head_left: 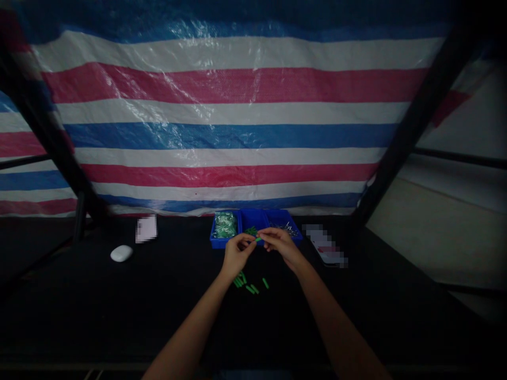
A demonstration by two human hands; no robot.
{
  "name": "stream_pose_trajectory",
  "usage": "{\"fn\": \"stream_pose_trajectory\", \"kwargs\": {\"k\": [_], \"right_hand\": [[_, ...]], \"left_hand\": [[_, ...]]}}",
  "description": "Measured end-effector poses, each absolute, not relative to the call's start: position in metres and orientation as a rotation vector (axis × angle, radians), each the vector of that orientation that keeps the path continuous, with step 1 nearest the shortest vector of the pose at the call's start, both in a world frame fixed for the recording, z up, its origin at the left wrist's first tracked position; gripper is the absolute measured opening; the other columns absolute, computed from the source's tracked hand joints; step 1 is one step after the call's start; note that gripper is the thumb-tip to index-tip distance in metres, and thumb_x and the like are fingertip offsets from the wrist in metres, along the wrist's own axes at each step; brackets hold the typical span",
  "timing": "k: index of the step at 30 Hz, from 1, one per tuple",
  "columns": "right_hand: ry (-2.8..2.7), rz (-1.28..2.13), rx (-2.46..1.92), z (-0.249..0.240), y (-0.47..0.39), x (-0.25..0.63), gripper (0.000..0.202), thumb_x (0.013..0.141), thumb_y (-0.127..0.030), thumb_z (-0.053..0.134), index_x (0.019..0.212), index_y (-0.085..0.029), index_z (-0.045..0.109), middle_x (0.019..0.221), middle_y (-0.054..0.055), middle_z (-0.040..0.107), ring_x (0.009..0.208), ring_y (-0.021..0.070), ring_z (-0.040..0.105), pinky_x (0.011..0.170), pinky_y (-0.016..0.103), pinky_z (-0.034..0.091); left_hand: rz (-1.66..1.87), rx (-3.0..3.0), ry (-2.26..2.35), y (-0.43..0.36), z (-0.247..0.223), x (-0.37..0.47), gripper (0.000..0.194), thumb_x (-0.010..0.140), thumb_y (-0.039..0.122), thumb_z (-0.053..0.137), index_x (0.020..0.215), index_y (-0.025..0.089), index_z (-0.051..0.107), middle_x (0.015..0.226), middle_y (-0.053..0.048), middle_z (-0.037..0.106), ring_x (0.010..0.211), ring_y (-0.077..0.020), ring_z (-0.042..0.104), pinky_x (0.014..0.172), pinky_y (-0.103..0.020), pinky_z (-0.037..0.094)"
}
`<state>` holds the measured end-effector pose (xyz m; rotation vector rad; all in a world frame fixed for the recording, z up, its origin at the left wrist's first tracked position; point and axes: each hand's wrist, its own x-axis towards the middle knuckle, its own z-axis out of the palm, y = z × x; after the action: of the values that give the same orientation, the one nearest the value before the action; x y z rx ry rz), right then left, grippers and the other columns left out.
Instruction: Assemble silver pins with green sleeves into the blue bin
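Just in front of a blue compartment tray (253, 213), my two hands meet fingertip to fingertip. Between them is a small green stick-like piece (259, 239), pinched by my left hand (237, 254) and my right hand (282, 245). Its exact kind is too small to make out. Several similar green pieces (252, 289) lie loose on the black table below my hands. The tray's left compartment holds clear-wrapped green packets (225, 225). More green pieces (251, 230) are in the middle one, and thin metallic pieces (290, 229) in the right one, partly hidden by my right hand.
A white rounded object (121, 253) and a pale blurred card (146, 228) lie on the black table (166, 295) at left. Right of the tray is a blurred flat object (325, 245). Striped plastic sheeting (237, 137) hangs behind, between dark slanted posts (412, 126).
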<state>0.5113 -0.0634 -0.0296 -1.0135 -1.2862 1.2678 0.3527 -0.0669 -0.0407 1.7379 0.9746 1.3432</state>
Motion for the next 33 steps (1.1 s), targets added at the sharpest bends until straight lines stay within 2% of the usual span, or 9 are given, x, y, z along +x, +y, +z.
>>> {"fn": "stream_pose_trajectory", "kwargs": {"k": [3, 8, 15, 22, 26, 28, 33], "right_hand": [[-1.299, 1.305, -1.026, -0.027, -0.067, 0.511, 0.030, 0.062, -0.039, 0.065, 0.084, -0.018, 0.063, 0.060, -0.001, 0.057, 0.048, 0.0075, 0.049, 0.044, 0.019, 0.036], [-1.392, 1.425, -0.978, -0.026, -0.070, 0.509, 0.032, 0.061, -0.038, 0.066, 0.086, -0.019, 0.060, 0.070, 0.000, 0.062, 0.048, 0.0067, 0.050, 0.044, 0.018, 0.036], [-1.393, 1.376, -0.963, -0.037, -0.064, 0.504, 0.031, 0.056, -0.038, 0.070, 0.076, -0.019, 0.055, 0.060, -0.004, 0.057, 0.045, 0.0065, 0.047, 0.044, 0.019, 0.036], [-1.387, 1.335, -0.985, -0.035, -0.066, 0.504, 0.031, 0.055, -0.038, 0.071, 0.071, -0.019, 0.053, 0.056, -0.005, 0.054, 0.044, 0.0070, 0.047, 0.044, 0.020, 0.037], [-1.280, 1.267, -1.011, -0.032, -0.063, 0.509, 0.034, 0.054, -0.041, 0.070, 0.073, -0.019, 0.054, 0.062, -0.002, 0.059, 0.043, 0.0075, 0.047, 0.041, 0.020, 0.037], [-1.214, 1.194, -1.031, -0.033, -0.060, 0.511, 0.036, 0.054, -0.043, 0.070, 0.074, -0.019, 0.054, 0.066, 0.001, 0.061, 0.043, 0.0073, 0.047, 0.040, 0.021, 0.038], [-1.147, 1.002, -1.090, -0.038, -0.053, 0.511, 0.040, 0.054, -0.047, 0.068, 0.077, -0.016, 0.057, 0.067, 0.002, 0.061, 0.042, 0.0078, 0.049, 0.038, 0.021, 0.038]], "left_hand": [[1.360, 1.674, 0.977, -0.065, -0.039, 0.351, 0.021, 0.070, 0.030, 0.060, 0.082, 0.013, 0.063, 0.070, -0.003, 0.060, 0.057, -0.0087, 0.049, 0.053, -0.020, 0.039], [1.360, 1.597, 0.961, -0.064, -0.035, 0.350, 0.022, 0.068, 0.030, 0.062, 0.081, 0.013, 0.064, 0.069, -0.003, 0.062, 0.057, -0.0094, 0.052, 0.054, -0.021, 0.041], [1.342, 1.543, 0.903, -0.064, -0.035, 0.351, 0.023, 0.067, 0.030, 0.063, 0.083, 0.013, 0.064, 0.072, -0.005, 0.065, 0.064, -0.0132, 0.058, 0.063, -0.025, 0.046], [1.376, 1.642, 0.944, -0.073, -0.029, 0.346, 0.027, 0.071, 0.030, 0.059, 0.093, 0.014, 0.062, 0.088, -0.008, 0.065, 0.070, -0.0137, 0.058, 0.067, -0.027, 0.046], [1.393, 1.839, 1.190, -0.082, -0.019, 0.293, 0.029, 0.075, 0.032, 0.053, 0.100, 0.017, 0.059, 0.094, -0.007, 0.063, 0.071, -0.0139, 0.056, 0.068, -0.028, 0.045], [1.331, 1.985, 1.372, -0.081, -0.014, 0.245, 0.029, 0.075, 0.033, 0.052, 0.099, 0.019, 0.059, 0.097, -0.005, 0.061, 0.079, -0.0158, 0.056, 0.072, -0.029, 0.045], [1.123, 2.116, 2.000, -0.060, -0.001, 0.103, 0.036, 0.075, 0.037, 0.045, 0.102, 0.017, 0.056, 0.097, -0.007, 0.059, 0.079, -0.0187, 0.056, 0.071, -0.030, 0.045]]}}
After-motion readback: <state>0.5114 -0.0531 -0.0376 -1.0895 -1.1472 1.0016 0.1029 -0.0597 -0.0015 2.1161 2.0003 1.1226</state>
